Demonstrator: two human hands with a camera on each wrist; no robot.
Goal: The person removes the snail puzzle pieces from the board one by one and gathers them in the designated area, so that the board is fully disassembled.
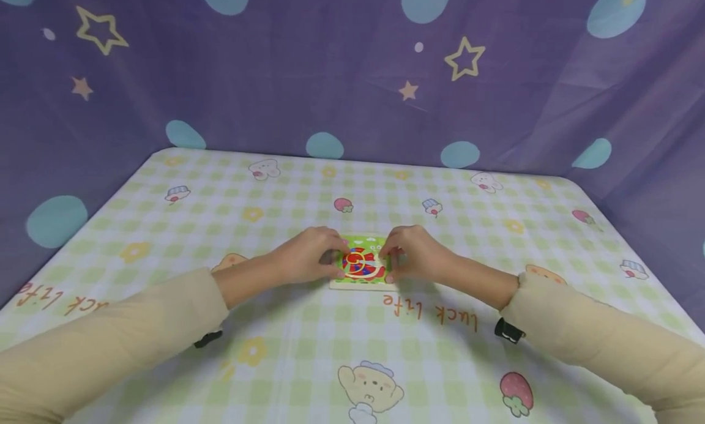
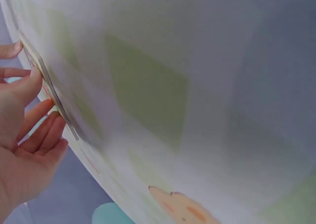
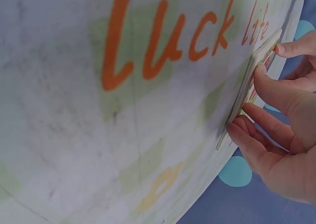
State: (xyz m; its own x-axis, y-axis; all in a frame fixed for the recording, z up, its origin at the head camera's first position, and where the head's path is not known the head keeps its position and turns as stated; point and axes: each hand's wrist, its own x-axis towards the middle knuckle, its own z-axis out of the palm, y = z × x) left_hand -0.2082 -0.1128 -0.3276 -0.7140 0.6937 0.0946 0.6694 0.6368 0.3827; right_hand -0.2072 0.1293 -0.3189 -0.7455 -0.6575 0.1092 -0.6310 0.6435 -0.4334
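Note:
A small, thin wooden puzzle board with a bright green face lies flat on the table in the head view. Its picture is a snail in red, blue and yellow. My left hand holds it at the left side, thumb near the front corner and bent fingers along the edge. On the opposite side my right hand grips the board in the same way. Both wrist views show the board's pale edge, with the left fingers and the right fingers against it.
A green and white checked tablecloth with printed cartoons and lettering covers the table. Behind it hangs a purple curtain with stars and blue dots. Dark straps show beneath the beige sleeves.

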